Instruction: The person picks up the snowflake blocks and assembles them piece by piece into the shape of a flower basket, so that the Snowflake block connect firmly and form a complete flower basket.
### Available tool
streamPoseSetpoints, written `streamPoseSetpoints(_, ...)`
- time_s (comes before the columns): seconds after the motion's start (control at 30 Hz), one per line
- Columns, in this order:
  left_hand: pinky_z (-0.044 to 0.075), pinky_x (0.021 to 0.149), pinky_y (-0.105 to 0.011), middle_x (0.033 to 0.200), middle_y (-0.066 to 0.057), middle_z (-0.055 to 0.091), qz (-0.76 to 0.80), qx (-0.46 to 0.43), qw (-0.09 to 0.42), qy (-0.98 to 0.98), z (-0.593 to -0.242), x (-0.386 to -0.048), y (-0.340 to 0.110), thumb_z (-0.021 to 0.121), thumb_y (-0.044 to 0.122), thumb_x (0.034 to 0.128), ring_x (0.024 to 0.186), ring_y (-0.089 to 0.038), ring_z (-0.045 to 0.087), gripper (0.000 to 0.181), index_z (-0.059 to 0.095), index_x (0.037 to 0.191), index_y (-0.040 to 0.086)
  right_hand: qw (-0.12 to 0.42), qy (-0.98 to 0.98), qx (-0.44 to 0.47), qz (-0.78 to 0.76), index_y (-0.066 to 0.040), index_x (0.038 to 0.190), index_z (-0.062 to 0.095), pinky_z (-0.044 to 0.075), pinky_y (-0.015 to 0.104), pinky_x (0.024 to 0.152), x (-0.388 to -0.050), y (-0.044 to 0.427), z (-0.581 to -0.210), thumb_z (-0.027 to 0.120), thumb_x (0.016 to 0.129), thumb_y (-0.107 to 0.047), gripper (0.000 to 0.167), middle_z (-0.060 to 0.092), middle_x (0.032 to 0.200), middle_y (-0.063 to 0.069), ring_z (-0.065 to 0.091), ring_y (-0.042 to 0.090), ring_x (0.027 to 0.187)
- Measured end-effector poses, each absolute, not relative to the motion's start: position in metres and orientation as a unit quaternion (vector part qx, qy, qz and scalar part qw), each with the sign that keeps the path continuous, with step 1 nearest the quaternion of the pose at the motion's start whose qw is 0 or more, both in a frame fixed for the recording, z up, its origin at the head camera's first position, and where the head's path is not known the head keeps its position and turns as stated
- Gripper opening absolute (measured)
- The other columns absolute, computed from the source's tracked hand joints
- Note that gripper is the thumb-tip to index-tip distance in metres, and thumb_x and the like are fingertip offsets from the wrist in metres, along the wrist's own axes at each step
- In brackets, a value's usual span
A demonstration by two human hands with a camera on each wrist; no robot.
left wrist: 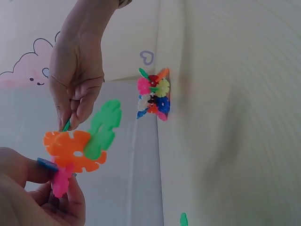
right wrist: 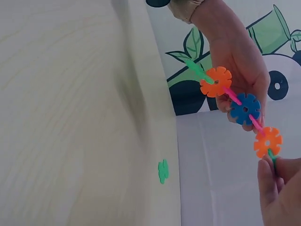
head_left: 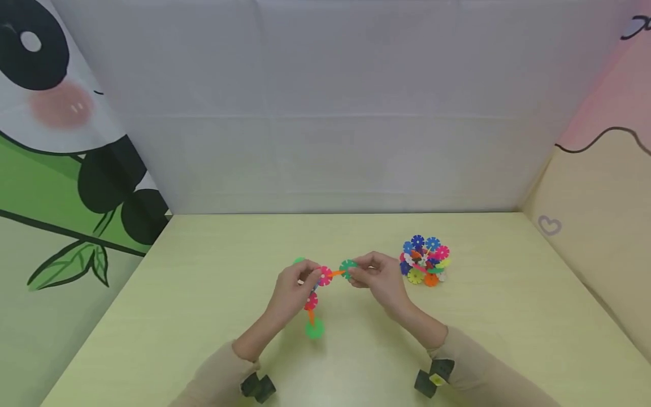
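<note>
A chain of interlocking snowflake discs hangs between my two hands above the table. My left hand [head_left: 295, 288] pinches it near the middle, at a pink disc [head_left: 326, 276] beside a blue disc [right wrist: 245, 109]. The right hand [head_left: 380, 278] pinches a green disc [head_left: 347, 268] at the chain's far end. That green disc meets an orange disc [right wrist: 267, 142], its edge in contact. From the left hand the other end runs down through a second pink disc [head_left: 311, 301] and an orange disc [right wrist: 216, 82] to a bright green disc [head_left: 315, 329].
Farther back on the right of the pale table [head_left: 483, 316] lies a pile of colourful discs [head_left: 424, 261]. A loose green disc [right wrist: 163, 171] lies on the table beyond the left hand. A white panel [head_left: 325, 141] closes off the back, with printed panels at both sides.
</note>
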State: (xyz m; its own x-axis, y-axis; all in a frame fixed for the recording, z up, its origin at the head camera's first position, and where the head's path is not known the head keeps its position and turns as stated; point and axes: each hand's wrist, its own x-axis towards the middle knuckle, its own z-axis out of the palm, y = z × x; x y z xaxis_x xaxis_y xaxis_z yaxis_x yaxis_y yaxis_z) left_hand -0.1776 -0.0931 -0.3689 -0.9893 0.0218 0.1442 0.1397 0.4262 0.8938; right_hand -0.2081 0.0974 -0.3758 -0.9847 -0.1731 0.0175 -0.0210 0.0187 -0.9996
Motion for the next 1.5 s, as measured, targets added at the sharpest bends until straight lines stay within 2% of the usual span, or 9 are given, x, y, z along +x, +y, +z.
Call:
streamPoseSetpoints(0.13, 0.048, 0.054, -0.018, 0.085, -0.017, 0.067, -0.527, -0.021, 0.032, -0.849, -0.37, -0.178, -0.108, 0.061, 0.009, 0.096, 0.07, -0.013, 0.058, 0.012, 0.067, 0.101, 0.0, 0.086, 0.735, -0.126, -0.66, 0.01, 0.11, 0.062, 0.062, 0.031, 0.075, -0.219, 0.092, -0.379, 0.065, 0.092, -0.004, 0.023, 0.072, 0.099, 0.023, 0.074, 0.015, 0.077)
streamPoseSetpoints(0.27, 0.048, 0.052, -0.018, 0.088, -0.019, 0.066, -0.519, -0.001, 0.033, -0.854, -0.37, -0.178, -0.131, 0.059, 0.012, 0.0978, 0.07, -0.011, 0.057, 0.017, 0.066, 0.105, -0.002, 0.126, 0.756, -0.159, -0.623, 0.006, 0.115, 0.064, 0.062, 0.036, 0.08, -0.235, 0.083, -0.383, 0.059, 0.099, -0.019, 0.03, 0.071, 0.102, 0.024, 0.073, 0.02, 0.082)
streamPoseSetpoints(0.33, 0.047, 0.051, -0.018, 0.089, -0.018, 0.066, -0.514, 0.013, 0.038, -0.857, -0.368, -0.177, -0.143, 0.059, 0.012, 0.0985, 0.071, -0.011, 0.056, 0.018, 0.065, 0.107, -0.003, 0.148, 0.76, -0.159, -0.612, 0.006, 0.118, 0.063, 0.062, 0.036, 0.082, -0.243, 0.076, -0.385, 0.055, 0.101, -0.025, 0.036, 0.07, 0.105, 0.025, 0.071, 0.016, 0.083)
streamPoseSetpoints(0.47, 0.047, 0.052, -0.018, 0.089, -0.016, 0.065, -0.499, 0.04, 0.042, -0.865, -0.366, -0.173, -0.161, 0.057, 0.012, 0.0992, 0.075, -0.013, 0.055, 0.019, 0.065, 0.109, -0.002, 0.177, 0.774, -0.154, -0.588, 0.006, 0.12, 0.062, 0.061, 0.036, 0.083, -0.261, 0.061, -0.398, 0.056, 0.101, -0.02, 0.034, 0.069, 0.109, 0.026, 0.071, 0.028, 0.092)
streamPoseSetpoints(0.6, 0.048, 0.056, -0.019, 0.087, -0.012, 0.063, -0.493, 0.076, 0.025, -0.866, -0.369, -0.169, -0.174, 0.055, 0.013, 0.1002, 0.075, -0.014, 0.054, 0.02, 0.064, 0.11, -0.002, 0.191, 0.802, -0.146, -0.547, 0.006, 0.119, 0.064, 0.061, 0.034, 0.079, -0.277, 0.048, -0.414, 0.064, 0.095, -0.013, 0.03, 0.069, 0.1, 0.018, 0.07, 0.031, 0.093)
streamPoseSetpoints(0.8, 0.046, 0.056, -0.019, 0.081, -0.005, 0.06, -0.501, 0.106, 0.014, -0.859, -0.371, -0.165, -0.185, 0.054, 0.014, 0.1009, 0.072, -0.013, 0.052, 0.023, 0.063, 0.112, -0.003, 0.195, 0.836, -0.165, -0.486, 0.003, 0.115, 0.068, 0.055, 0.022, 0.063, -0.293, 0.03, -0.43, 0.074, 0.085, -0.008, 0.032, 0.068, 0.092, 0.011, 0.061, 0.011, 0.069)
streamPoseSetpoints(1.0, 0.045, 0.055, -0.019, 0.078, -0.003, 0.058, -0.515, 0.109, 0.01, -0.85, -0.368, -0.161, -0.184, 0.054, 0.014, 0.1012, 0.069, -0.012, 0.051, 0.022, 0.063, 0.111, -0.004, 0.201, 0.864, -0.181, -0.426, 0.002, 0.114, 0.068, 0.048, 0.019, 0.054, -0.294, 0.019, -0.436, 0.078, 0.08, -0.006, 0.037, 0.067, 0.091, 0.011, 0.055, 0.01, 0.061)
streamPoseSetpoints(1.27, 0.046, 0.055, -0.019, 0.079, -0.006, 0.059, -0.52, 0.113, 0.003, -0.847, -0.368, -0.158, -0.182, 0.055, 0.013, 0.1006, 0.07, -0.013, 0.052, 0.022, 0.063, 0.112, -0.004, 0.176, 0.884, -0.17, -0.399, 0.0, 0.106, 0.069, 0.05, 0.025, 0.07, -0.29, 0.018, -0.434, 0.081, 0.076, -0.005, 0.032, 0.066, 0.097, 0.011, 0.059, 0.017, 0.083)
streamPoseSetpoints(1.5, 0.048, 0.059, -0.018, 0.084, -0.006, 0.061, -0.529, 0.114, -0.001, -0.841, -0.366, -0.159, -0.177, 0.055, 0.015, 0.1004, 0.074, -0.014, 0.053, 0.024, 0.062, 0.114, -0.004, 0.139, 0.891, -0.215, -0.375, -0.003, 0.091, 0.066, 0.05, 0.025, 0.071, -0.284, 0.024, -0.415, 0.078, 0.077, -0.001, 0.019, 0.068, 0.091, 0.01, 0.061, 0.018, 0.082)
